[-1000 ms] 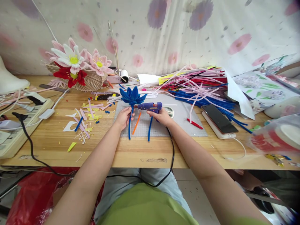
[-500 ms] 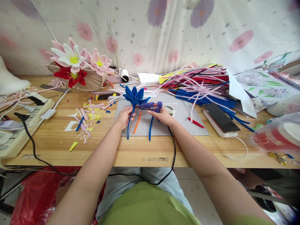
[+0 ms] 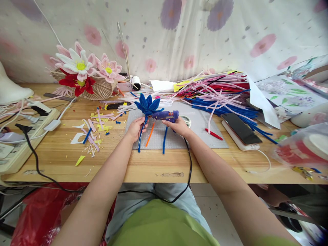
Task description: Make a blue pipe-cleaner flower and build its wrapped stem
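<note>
The left hand pinches the stem of a blue pipe-cleaner flower, fingers closed around it just below the petals, holding the bloom upright over the grey cutting mat. The right hand is wrapped around the grip of a purple hot glue gun, whose nozzle points left and sits right at the base of the flower head. The gun's black cord drops off the front edge of the wooden table. An orange pipe cleaner and a blue pipe cleaner lie on the mat between the hands. Farther right, a smartphone rests beside a heap of pipe cleaners.
</note>
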The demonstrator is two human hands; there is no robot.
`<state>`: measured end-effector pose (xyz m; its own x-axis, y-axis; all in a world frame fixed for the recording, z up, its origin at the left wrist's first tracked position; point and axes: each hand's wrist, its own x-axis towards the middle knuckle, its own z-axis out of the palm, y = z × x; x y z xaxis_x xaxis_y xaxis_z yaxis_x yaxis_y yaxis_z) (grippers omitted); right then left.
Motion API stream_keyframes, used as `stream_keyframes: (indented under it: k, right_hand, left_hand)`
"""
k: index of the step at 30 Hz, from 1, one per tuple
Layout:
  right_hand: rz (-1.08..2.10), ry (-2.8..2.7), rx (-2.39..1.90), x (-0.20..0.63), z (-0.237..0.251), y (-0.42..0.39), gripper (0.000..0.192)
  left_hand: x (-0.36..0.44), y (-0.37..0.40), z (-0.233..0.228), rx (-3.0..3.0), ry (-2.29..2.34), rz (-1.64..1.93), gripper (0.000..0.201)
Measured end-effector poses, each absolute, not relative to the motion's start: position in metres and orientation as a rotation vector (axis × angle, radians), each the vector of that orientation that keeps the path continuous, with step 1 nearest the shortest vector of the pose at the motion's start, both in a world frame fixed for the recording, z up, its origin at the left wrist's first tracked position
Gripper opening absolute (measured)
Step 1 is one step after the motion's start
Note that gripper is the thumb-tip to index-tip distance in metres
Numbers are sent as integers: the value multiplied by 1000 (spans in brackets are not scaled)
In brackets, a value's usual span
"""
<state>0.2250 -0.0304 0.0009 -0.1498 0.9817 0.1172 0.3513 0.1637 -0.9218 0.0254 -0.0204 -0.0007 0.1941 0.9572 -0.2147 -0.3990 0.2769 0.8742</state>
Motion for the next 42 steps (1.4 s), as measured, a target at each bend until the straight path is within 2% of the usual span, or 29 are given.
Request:
stream_keyframes:
  k: [8,17,25,32,42]
  right_hand:
    - [994,-1769,-1237,226,-1,-31,41]
    - [981,-1657,-1294,226,5,-31,47]
    - [1018,-1795,-1231,226,4,-33,40]
    - [969,-1688,-1316,228,4,-31,43]
    - [1032,-1855,-1185,226,5,-33,41]
  left_hand:
    - [26,-24,6,740,909,1064,13]
    - [27,-25,8,725,911,1068,8]
    - [27,-28,13,704,914,1042,9]
    - [26,-24,6,721,888,1076,9]
    - [24,-23,8,711,824,1048,12]
